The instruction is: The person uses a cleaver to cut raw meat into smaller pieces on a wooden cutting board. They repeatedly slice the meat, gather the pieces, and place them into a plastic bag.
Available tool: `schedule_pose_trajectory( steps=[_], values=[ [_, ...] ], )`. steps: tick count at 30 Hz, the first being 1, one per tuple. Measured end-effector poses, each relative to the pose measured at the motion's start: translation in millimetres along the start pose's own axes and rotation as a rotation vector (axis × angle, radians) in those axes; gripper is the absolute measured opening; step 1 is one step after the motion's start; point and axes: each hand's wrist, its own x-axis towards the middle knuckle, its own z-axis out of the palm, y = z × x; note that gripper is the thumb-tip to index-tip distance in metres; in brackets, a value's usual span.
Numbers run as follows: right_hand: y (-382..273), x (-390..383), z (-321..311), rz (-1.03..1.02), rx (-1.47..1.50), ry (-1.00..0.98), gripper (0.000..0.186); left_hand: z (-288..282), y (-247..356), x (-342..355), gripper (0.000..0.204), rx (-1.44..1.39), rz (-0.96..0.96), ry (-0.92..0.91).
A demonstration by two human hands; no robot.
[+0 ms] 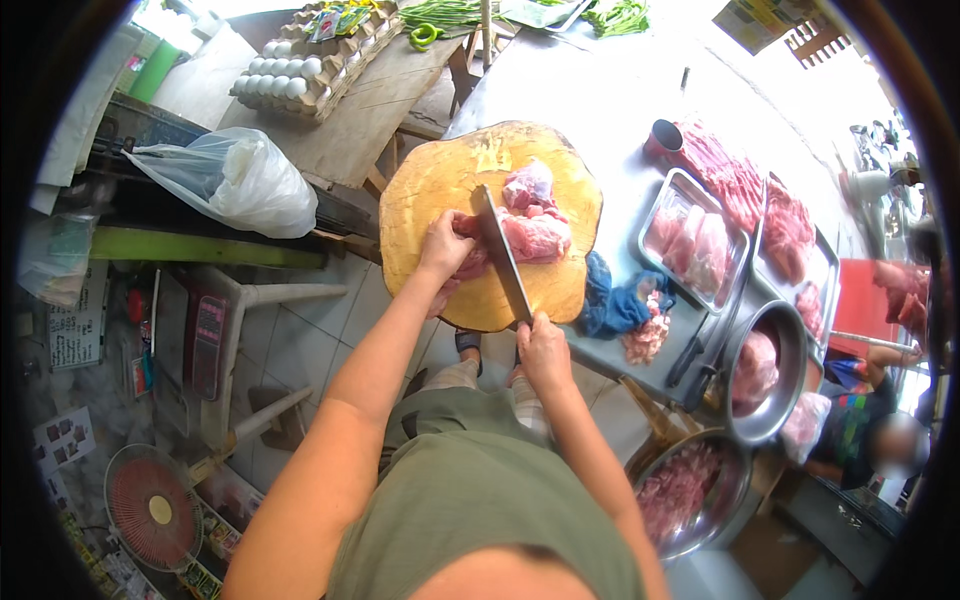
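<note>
A round wooden chopping block (430,170) fills the middle of the view. My left hand (446,246) grips a piece of raw meat (470,263) on the block, just left of the blade. My right hand (542,350) holds the handle of a large cleaver (505,254), whose blade lies across the meat, slanting up toward the upper left. More cut meat (540,238) rests right of the blade, with a smaller piece (528,185) behind it.
Right are meat trays (650,178), bowls (793,402), knives (690,350) and a blue cloth (605,310) on a metal table (620,120); a person (850,420) is beyond. Left are egg cartons (300,70), a plastic bag (230,180), a plastic chair (280,292) and a fan (155,505).
</note>
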Motion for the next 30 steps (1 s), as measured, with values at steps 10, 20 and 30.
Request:
schedule_pose_trajectory(
  steps=[10,20,30],
  values=[
    [19.0,-13.9,-1.7,0.031,-0.011,0.128,0.02,15.0,33.9,-7.2,0.034,0.403,0.144,0.051],
    [-19.6,-1.0,-11.8,-0.122,0.138,0.244,0.018,-3.0,19.4,-11.5,0.021,-0.019,0.165,0.025],
    [-67.2,54.6,9.1,-0.208,0.012,0.317,0.015,0.5,11.4,-12.9,0.022,0.051,0.186,0.118]
  ],
)
